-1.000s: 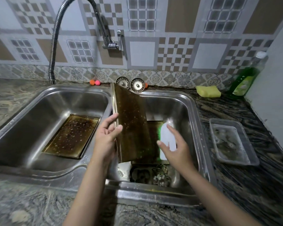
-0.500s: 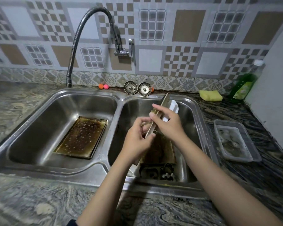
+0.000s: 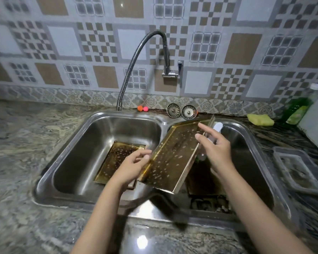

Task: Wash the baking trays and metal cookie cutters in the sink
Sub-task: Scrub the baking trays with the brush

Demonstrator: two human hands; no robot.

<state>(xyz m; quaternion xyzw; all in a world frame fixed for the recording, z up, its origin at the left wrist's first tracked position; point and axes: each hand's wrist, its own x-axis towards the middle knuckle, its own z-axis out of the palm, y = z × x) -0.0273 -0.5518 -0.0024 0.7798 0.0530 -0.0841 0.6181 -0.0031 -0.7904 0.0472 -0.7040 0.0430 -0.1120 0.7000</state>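
Head view looks down on the double sink (image 3: pixel 165 123). Over its divider a greasy baking tray (image 3: pixel 171 158) tilts. Left hand (image 3: pixel 130 169) grips the tray's left edge; right hand (image 3: pixel 215 149) holds a white scraper (image 3: pixel 217 126), forefingers stretched onto the right rim. Another tray (image 3: pixel 117 158) lies in the left basin.

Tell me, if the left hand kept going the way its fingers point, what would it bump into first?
Probably the tilted baking tray. The left hand has its fingers pointing right, straight at the tray's near left edge, and they look as if they already touch it, though depth is hard to judge.
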